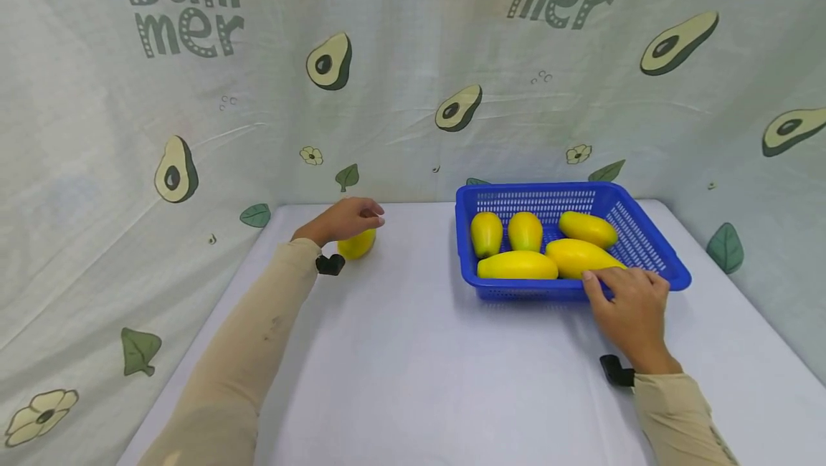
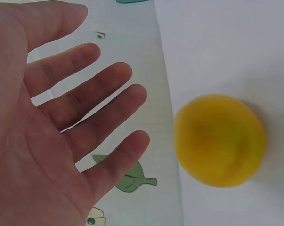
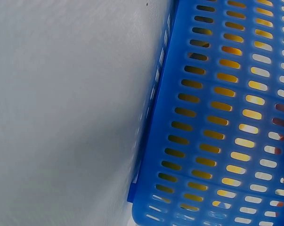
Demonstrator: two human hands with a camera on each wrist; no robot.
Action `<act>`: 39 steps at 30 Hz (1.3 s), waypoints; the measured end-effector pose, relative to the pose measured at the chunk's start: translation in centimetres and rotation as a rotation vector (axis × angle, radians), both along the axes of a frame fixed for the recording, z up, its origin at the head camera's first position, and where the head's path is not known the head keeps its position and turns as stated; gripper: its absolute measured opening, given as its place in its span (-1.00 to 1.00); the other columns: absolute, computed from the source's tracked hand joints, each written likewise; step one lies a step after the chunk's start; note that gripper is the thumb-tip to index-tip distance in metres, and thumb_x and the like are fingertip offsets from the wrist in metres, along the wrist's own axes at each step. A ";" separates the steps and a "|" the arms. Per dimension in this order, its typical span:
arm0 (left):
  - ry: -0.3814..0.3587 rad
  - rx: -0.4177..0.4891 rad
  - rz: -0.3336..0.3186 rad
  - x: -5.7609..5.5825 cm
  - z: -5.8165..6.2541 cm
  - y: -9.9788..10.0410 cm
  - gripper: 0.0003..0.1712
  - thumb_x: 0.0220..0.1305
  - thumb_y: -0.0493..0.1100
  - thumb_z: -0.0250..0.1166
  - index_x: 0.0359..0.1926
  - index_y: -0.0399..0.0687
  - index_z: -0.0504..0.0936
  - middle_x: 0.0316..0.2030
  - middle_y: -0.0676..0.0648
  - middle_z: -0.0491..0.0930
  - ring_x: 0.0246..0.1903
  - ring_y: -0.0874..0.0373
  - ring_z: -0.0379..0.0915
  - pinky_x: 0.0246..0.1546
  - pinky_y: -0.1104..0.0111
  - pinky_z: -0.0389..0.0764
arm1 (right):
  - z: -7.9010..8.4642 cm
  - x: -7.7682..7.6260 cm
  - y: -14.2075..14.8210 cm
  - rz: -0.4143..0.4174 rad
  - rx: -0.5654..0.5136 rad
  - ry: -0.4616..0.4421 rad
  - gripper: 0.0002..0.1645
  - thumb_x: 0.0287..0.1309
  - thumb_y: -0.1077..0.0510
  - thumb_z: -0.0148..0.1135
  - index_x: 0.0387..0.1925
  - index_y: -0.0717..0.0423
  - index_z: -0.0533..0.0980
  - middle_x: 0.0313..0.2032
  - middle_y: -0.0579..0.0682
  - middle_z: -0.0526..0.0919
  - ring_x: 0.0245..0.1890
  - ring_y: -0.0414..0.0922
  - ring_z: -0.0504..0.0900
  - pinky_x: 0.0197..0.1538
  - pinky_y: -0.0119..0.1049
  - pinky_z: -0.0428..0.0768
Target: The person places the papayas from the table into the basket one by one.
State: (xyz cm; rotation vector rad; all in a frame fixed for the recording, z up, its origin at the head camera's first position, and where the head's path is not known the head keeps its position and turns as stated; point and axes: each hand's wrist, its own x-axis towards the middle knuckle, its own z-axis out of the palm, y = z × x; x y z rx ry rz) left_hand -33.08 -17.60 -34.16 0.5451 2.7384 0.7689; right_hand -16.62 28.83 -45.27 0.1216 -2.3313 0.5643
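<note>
In the head view my left hand (image 1: 348,219) is above a round-looking yellow fruit (image 1: 357,244) at the table's far left. The left wrist view shows that hand (image 2: 80,108) with fingers spread, apart from the fruit (image 2: 221,140). My right hand (image 1: 634,312) reaches over the front rim of a blue plastic basket (image 1: 516,287), thumb tip beside a long yellow fruit (image 1: 581,258). Skin shows through the slots of the basket wall (image 3: 179,160) in the right wrist view. The right fingertips are hidden behind the rim, so I cannot tell whether they grip anything.
Other yellow fruits lie in the basket, including one at the front (image 1: 518,265) and one at the back right (image 1: 588,229). A white cloth covers the table (image 1: 413,365). Behind hangs a pale curtain (image 1: 400,14) printed with avocados.
</note>
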 end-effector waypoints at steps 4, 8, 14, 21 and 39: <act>0.011 -0.001 0.030 -0.2 -0.9 -0.5 -0.52 0.43 0.09 0.21 0.23 -0.05 0.55 0.10 -0.07 0.57 0.11 -0.01 0.45 0.21 0.05 0.46 | -0.1 0.1 0.0 -0.004 -0.003 -0.013 -0.61 0.36 0.03 0.15 -0.22 0.32 0.66 -0.19 0.33 0.70 -0.08 0.27 0.50 0.13 0.26 0.15; 0.060 0.005 0.056 -0.5 -2.4 -0.9 -0.51 0.39 0.06 0.25 0.22 -0.08 0.55 0.16 -0.14 0.54 0.17 -0.07 0.41 0.25 0.04 0.43 | -0.1 -0.1 0.1 -0.003 0.000 -0.012 -0.61 0.36 0.03 0.15 -0.23 0.32 0.66 -0.20 0.33 0.70 -0.09 0.27 0.50 0.13 0.26 0.16; 0.211 -0.098 0.127 -1.0 -5.5 -1.4 -0.43 0.32 0.03 0.30 0.28 -0.09 0.53 0.27 -0.23 0.43 0.25 -0.17 0.30 0.28 -0.11 0.32 | -0.1 -0.4 0.1 0.010 0.002 -0.010 -0.61 0.36 0.02 0.15 -0.22 0.32 0.65 -0.21 0.32 0.70 -0.10 0.27 0.50 0.14 0.26 0.15; 0.261 -0.099 0.275 -0.7 -7.7 -1.0 -0.35 0.29 -0.01 0.32 0.35 -0.08 0.45 0.37 -0.31 0.22 0.30 -0.28 0.17 0.22 -0.21 0.35 | -0.5 -0.2 0.1 -0.006 0.001 -0.026 -0.62 0.37 0.04 0.15 -0.22 0.32 0.65 -0.19 0.34 0.69 -0.08 0.30 0.49 0.16 0.29 0.13; 0.230 0.021 0.318 -1.4 -11.4 -1.0 -0.28 0.28 -0.12 0.34 0.44 0.09 0.34 0.44 -0.21 0.12 0.27 -0.25 0.19 0.33 -0.09 0.27 | -0.2 -0.4 0.1 0.007 -0.003 0.013 -0.63 0.34 0.05 0.17 -0.23 0.32 0.66 -0.20 0.33 0.70 -0.09 0.29 0.51 0.14 0.26 0.16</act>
